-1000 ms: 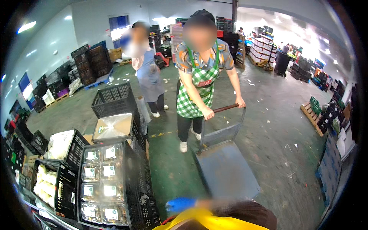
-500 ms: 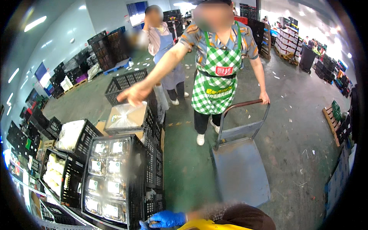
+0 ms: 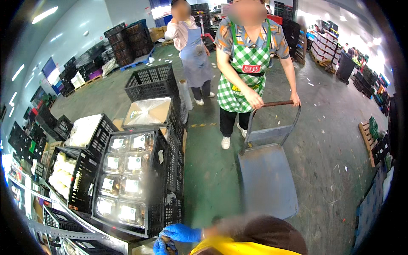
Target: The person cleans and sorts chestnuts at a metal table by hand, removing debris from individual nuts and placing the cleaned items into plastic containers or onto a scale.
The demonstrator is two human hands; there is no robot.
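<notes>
At the lower edge my right hand, in a blue glove, reaches leftward with its fingers bent together. Just below its fingertips is my left hand, also blue-gloved and curled, partly cut off by the frame. Between them shows a small brownish thing, too small to name. Both hands are beside the near corner of a black crate packed with clear plastic boxes bearing white labels. A person in a green checked apron faces me, both hands on the handle of a grey-blue platform cart.
Another black crate with pale produce stands at left. Behind are a bagged carton and a black crate. A second person in a blue apron stands farther back. A metal rail crosses the lower left.
The person in the checked apron has lowered a pointing arm and brought that hand to the cart handle. More of my left hand shows now. The view has shifted slightly.
</notes>
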